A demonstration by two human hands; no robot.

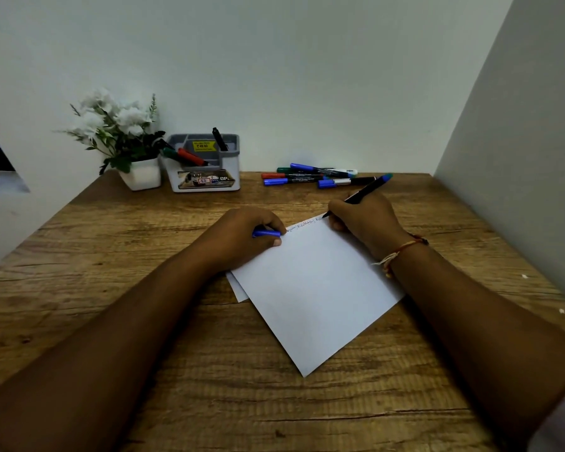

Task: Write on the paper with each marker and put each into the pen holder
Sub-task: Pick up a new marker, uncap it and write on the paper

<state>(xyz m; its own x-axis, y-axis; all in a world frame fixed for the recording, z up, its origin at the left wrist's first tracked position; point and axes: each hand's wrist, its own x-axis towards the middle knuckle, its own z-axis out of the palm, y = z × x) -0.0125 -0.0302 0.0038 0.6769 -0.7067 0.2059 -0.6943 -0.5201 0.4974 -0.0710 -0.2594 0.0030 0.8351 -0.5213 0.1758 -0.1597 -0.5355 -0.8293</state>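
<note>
At the centre of the frame we see a right hand (364, 220) pinching a black-barrelled marker (363, 190), its tip touching the upper edge of a white paper (313, 288), just past a line of handwriting. The left hand (242, 236), at that sheet's upper left corner, has its fingers curled round a blue cap (266, 233). The paper lies skewed on a wooden table (111, 256), with a second sheet (237, 291) peeping out under its left edge.

In the upper left of the frame, against the wall, we find the grey pen holder (206, 163). A red marker (191, 157) and a green marker (170, 154) lean leftward out of its front left compartment, and a black marker (220, 139) stands tilted in the rear right one. A yellow price sticker (204, 146) shows inside.

To the holder's right, above the hands, the loose markers (320, 176) lie bunched on the table, capped in blue, red and green. A white flower pot (141, 174) stands just left of the holder.
</note>
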